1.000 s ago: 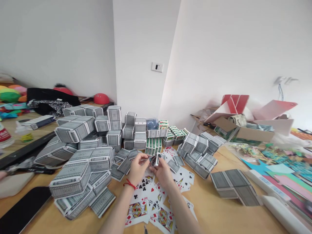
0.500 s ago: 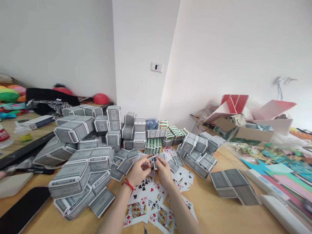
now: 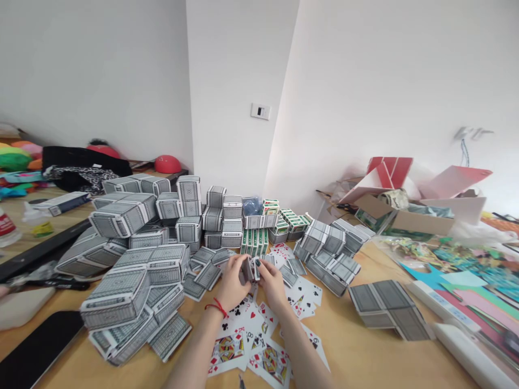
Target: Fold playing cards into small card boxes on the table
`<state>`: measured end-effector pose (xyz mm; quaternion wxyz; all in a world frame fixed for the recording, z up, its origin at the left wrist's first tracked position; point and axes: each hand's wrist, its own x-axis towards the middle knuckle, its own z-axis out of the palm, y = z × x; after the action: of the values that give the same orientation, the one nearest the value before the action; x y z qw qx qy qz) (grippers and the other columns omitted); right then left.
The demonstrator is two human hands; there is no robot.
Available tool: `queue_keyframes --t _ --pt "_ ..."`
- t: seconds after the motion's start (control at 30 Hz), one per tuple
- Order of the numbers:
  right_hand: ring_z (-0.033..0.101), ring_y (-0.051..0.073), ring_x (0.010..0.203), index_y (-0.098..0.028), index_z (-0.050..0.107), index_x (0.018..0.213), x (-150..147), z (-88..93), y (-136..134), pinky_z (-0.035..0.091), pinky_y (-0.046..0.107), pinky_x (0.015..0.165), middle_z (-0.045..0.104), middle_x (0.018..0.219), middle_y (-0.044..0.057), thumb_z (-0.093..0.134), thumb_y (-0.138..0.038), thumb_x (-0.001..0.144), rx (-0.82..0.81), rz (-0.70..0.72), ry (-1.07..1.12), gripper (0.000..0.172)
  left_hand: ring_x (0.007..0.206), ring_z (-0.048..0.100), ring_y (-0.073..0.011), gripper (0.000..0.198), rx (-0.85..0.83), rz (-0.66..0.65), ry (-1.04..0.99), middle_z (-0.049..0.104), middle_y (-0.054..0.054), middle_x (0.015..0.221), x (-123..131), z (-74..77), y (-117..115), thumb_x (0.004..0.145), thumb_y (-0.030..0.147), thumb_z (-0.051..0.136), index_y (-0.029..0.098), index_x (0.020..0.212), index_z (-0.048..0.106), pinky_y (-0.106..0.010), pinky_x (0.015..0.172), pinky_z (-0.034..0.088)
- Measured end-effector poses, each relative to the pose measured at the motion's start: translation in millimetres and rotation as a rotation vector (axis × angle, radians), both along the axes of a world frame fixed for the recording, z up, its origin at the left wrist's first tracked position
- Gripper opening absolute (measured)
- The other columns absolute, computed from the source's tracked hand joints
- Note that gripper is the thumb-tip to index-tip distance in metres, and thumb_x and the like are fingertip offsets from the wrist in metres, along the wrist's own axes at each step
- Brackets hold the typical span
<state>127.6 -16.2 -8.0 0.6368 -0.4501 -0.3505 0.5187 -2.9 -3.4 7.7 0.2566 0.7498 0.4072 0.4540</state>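
several playing cards (image 3: 227, 348) lie face up on the bench (image 3: 357, 367), overlapping, kings among the nearest, some partly under the forearms. at the near left, a flat black slab (image 3: 40, 351); at the near right, a white bar (image 3: 470, 351), with a folded grey-backed block (image 3: 389, 310) resting just beyond its end.

left hand (image 3: 235, 283), red cord (image 3: 217, 308) at the wrist: fingers closed around a small folded card piece (image 3: 245, 271), grey back showing. right hand (image 3: 271, 282): thumb, dark nail, pressed on a white-edged card piece (image 3: 257, 272), clamped between thumb and fingers. both pieces meet between the hands, above the face-up cards; cannot tell whether they are joined. most fingertips hidden.

left of the left hand, flat grey-backed cards (image 3: 208, 275) lie loose; past them, toward the left, big stacked card blocks (image 3: 117, 292), tilted and overlapping. to the right of the right hand, another cluster of grey blocks (image 3: 332, 256).

straight beyond the hands, a row of green-edged blocks (image 3: 254, 242) stands upright, crumpled blue plastic (image 3: 252, 206) above it. farther right, an open cardboard box (image 3: 421, 221). far left, a red ball (image 3: 168, 163). on the wall column (image 3: 239, 59), a white switch plate (image 3: 260, 111).
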Motion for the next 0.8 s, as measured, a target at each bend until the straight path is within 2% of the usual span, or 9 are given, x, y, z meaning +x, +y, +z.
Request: queue_keyframes --t 0.1,0.3,0.5,0.8 --pt "0.059 0.018 0.072 -0.016 0.064 0.097 0.1 0.8 -0.9 0.048 0.029 0.063 0.065 0.089 0.007 0.066 -0.041 0.066 0.007 -0.011 -0.038 0.04 0.106 0.048 -0.0234 0.058 0.014 -0.048 0.0 0.046 -0.009 0.111 0.7 3.3 -2.3 0.058 0.0 0.046 0.021 0.113 0.046 -0.039 0.088 0.043" --pt "0.06 0.022 0.083 -0.015 0.065 0.095 -0.8 3.7 -0.4 0.047 0.032 0.076 0.066 0.09 0.007 0.071 -0.038 0.061 0.046 -0.069 -0.141 0.042 0.103 0.049 -0.0223 0.062 0.038 -0.055 -0.007 0.048 -0.008 0.11 0.2 3.2 -2.2 0.056 -0.002 0.044 0.022 0.113 0.046 -0.038 0.087 0.043" --pt "0.061 0.021 0.081 -0.017 0.065 0.093 -2.8 4.7 -0.3 0.048 0.031 0.071 0.067 0.091 0.007 0.071 -0.038 0.061 0.057 -0.12 -0.134 0.039 0.082 0.053 -0.0178 0.066 0.013 -0.062 0.02 0.047 -0.007 0.11 -0.8 -0.2 -0.1 0.057 -0.002 0.045 0.024 0.117 0.045 -0.036 0.076 0.049" --pt "0.061 0.021 0.081 -0.017 0.065 0.092 -4.7 1.9 0.7 0.048 0.03 0.072 0.067 0.09 0.006 0.07 -0.037 0.062 0.087 -0.146 -0.175 0.036 0.093 0.052 -0.0209 0.067 0.027 -0.059 0.039 0.046 -0.007 0.11 -0.3 -1.3 1.0 0.058 -0.001 0.046 0.027 0.119 0.046 -0.037 0.08 0.049"
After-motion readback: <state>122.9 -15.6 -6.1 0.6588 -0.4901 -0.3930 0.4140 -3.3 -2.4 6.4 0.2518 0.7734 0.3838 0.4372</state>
